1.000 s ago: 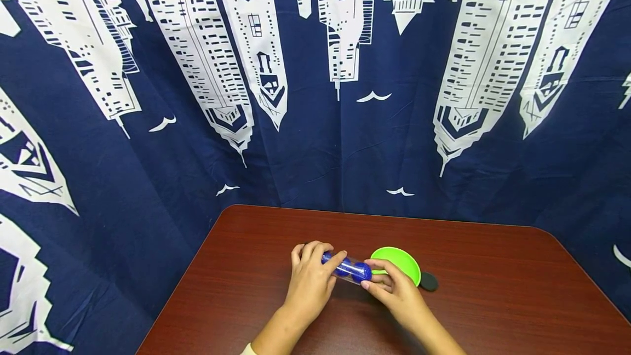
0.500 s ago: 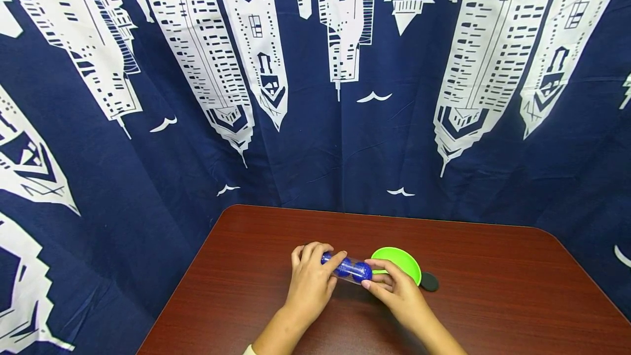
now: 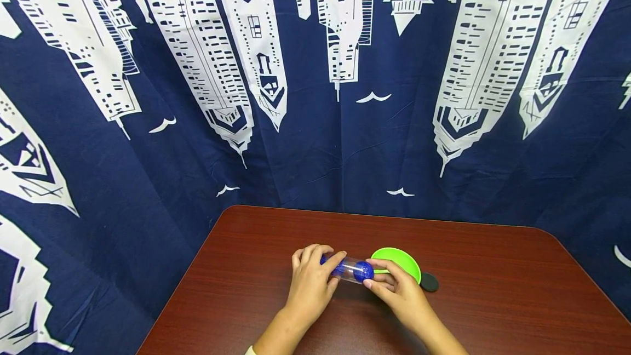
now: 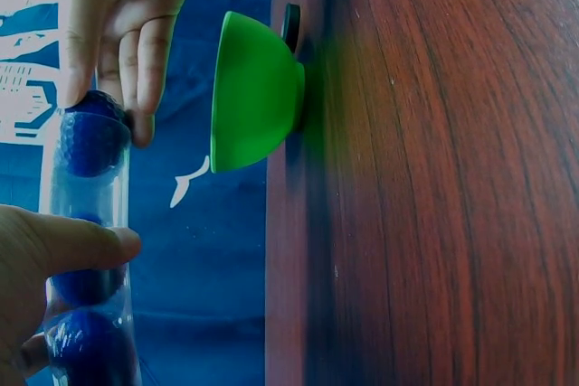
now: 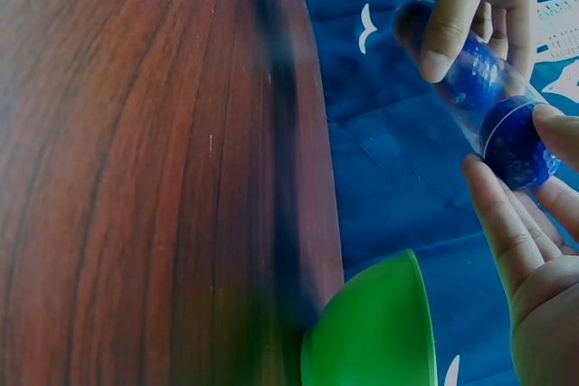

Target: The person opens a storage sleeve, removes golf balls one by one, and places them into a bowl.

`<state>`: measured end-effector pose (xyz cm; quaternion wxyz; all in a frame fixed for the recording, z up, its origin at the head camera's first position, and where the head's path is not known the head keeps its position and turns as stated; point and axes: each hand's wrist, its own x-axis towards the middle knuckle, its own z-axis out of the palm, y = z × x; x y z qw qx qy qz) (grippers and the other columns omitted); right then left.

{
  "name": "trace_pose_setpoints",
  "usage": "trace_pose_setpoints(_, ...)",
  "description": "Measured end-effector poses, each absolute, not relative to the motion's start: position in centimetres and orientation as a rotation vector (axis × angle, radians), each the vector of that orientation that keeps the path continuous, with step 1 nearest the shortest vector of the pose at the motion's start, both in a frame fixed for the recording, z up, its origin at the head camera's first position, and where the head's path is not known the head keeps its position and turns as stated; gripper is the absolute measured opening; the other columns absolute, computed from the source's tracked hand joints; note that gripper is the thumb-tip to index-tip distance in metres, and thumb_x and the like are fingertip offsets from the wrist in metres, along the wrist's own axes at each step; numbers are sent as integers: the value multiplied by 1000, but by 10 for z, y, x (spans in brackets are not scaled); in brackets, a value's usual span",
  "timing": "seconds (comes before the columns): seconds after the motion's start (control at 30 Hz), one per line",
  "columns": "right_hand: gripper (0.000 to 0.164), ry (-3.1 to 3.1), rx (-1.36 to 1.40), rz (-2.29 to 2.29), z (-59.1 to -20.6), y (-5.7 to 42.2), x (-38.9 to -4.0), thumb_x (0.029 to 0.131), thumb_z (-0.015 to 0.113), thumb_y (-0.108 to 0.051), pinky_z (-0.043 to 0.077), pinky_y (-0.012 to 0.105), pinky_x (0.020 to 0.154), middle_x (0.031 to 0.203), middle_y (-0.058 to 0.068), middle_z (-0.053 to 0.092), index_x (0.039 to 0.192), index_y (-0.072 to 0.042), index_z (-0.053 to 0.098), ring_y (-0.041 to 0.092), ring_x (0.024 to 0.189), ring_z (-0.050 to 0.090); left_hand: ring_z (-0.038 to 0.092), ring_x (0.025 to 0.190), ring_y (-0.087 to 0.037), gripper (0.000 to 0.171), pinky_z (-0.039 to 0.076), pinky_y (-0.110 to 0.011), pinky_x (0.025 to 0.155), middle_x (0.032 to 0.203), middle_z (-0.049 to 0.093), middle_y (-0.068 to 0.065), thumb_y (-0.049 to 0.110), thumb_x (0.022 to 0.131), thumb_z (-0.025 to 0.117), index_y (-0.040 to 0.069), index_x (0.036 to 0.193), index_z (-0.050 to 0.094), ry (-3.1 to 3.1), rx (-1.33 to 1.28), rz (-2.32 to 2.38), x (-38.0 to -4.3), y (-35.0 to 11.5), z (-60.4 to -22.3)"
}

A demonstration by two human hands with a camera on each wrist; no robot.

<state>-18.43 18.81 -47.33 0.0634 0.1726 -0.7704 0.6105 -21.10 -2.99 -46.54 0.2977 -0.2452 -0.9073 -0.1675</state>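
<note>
A clear plastic tube (image 3: 350,270) with blue dimpled balls, like golf balls, lies sideways in the air above the table. My left hand (image 3: 309,284) grips its left part, fingers over the top and thumb on the near side. At the right end, my right hand (image 3: 404,297) pinches the end ball (image 5: 517,146) between thumb and fingers. This ball sticks partly out of the tube's mouth. In the left wrist view, a gap of clear tube separates it from a second ball (image 4: 86,287), partly behind my left thumb; a third ball (image 4: 90,350) sits below that.
A bright green bowl (image 3: 398,261) stands upright on the brown wooden table (image 3: 493,289), just behind my right hand. Next to the bowl lies a small black round disc (image 3: 429,282), likely a lid. Blue cloth (image 3: 315,152) with white buildings hangs behind the table.
The end ball has shifted slightly right, out of the tube's mouth, and the gap behind it has widened. My right hand moved a little right with it; my left hand stays in place.
</note>
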Motion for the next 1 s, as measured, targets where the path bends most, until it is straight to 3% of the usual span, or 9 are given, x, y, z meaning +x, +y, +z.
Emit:
trace_pose_setpoints(0.47, 41, -2321, 519, 1787, -472, 194, -186, 94, 72, -11, 58, 18, 84, 120, 22, 66, 132, -3, 59, 4, 101, 71, 55, 119, -19, 57, 41, -48, 99, 120, 63, 5, 27, 73, 92, 30, 126, 70, -2426, -609, -545, -212, -27, -470)
trace_pose_setpoints(0.7, 38, -2261, 572, 1736, -469, 197, -188, 95, 69, -5, 58, 17, 84, 123, 25, 61, 131, 2, 58, 2, 103, 70, 57, 116, -19, 56, 43, -49, 98, 119, 64, 4, 29, 75, 90, 27, 127, 70, -2419, -595, -597, -216, -27, -472)
trace_pose_setpoints(1.0, 38, -2298, 471, 1598, -467, 211, -192, 92, 74, -10, 56, 15, 87, 122, 12, 61, 128, -9, 62, 3, 104, 68, 59, 113, -17, 55, 45, -46, 95, 117, 66, 5, 29, 76, 90, 29, 127, 70, -2449, -508, -722, -218, -29, -474)
